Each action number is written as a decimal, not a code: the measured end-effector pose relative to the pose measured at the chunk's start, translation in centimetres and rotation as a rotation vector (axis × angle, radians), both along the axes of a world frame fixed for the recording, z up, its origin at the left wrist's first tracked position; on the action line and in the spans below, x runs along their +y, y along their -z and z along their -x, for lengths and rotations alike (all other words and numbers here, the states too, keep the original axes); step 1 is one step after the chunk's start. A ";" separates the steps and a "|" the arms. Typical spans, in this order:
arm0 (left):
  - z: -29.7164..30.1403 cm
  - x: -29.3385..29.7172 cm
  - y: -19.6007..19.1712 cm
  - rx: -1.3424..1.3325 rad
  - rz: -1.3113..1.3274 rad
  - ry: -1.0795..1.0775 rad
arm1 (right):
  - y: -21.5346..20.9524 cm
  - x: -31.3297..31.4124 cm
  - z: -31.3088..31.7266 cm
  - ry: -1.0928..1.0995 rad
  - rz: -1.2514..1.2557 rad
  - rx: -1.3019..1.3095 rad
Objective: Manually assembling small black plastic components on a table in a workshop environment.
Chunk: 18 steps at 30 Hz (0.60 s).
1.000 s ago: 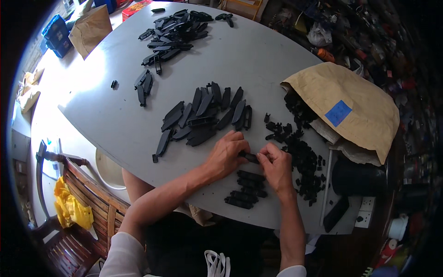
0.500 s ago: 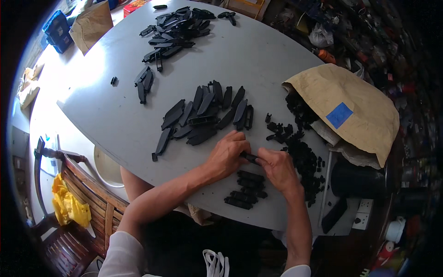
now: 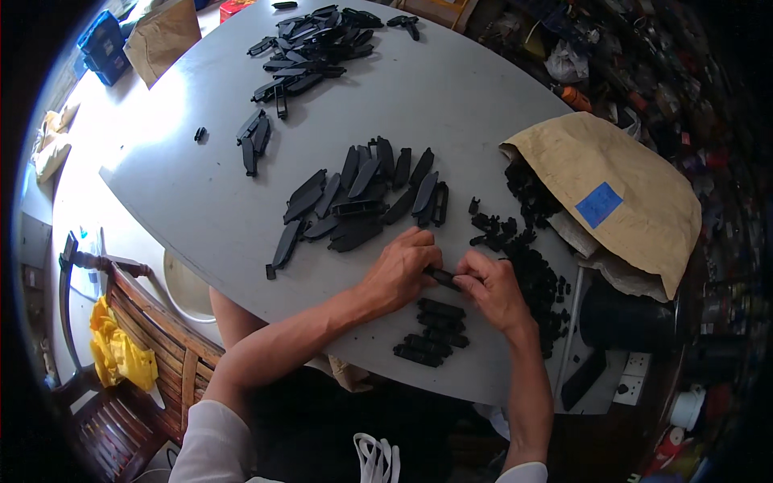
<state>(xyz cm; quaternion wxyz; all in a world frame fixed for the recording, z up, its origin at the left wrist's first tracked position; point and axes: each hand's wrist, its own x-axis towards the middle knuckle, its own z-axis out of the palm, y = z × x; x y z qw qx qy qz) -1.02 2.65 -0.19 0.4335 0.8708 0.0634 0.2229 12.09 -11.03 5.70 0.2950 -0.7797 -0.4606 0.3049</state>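
Observation:
Both hands meet over the grey table around one black elongated plastic part. My left hand is closed on the part's left end. My right hand pinches its right end, thumb and fingers together; any smaller piece there is hidden. Just below lies a short stack of similar black plastic parts in a row. Beyond my left hand spreads a loose group of flat black plastic parts. To the right of my right hand is a heap of small black pieces.
A brown paper bag with a blue patch lies at the right, small black pieces at its mouth. Another pile of black parts sits at the far side. A wooden chair with a yellow plastic bag stands at left.
My right hand has shifted slightly right, and its fingers have rearranged at the part's end. The left hand keeps its hold. The whole view has shifted slightly.

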 end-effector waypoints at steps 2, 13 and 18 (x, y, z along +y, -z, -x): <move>-0.1 0.0 0.0 -0.007 0.005 0.004 | 0.0 0.3 -0.1 -0.024 -0.010 -0.015; 0.0 -0.1 -0.1 0.017 0.028 0.012 | -1.6 1.6 0.8 -0.166 0.163 -0.440; 0.0 -0.1 0.0 0.009 0.004 0.012 | -2.0 2.0 1.0 -0.258 0.308 -0.640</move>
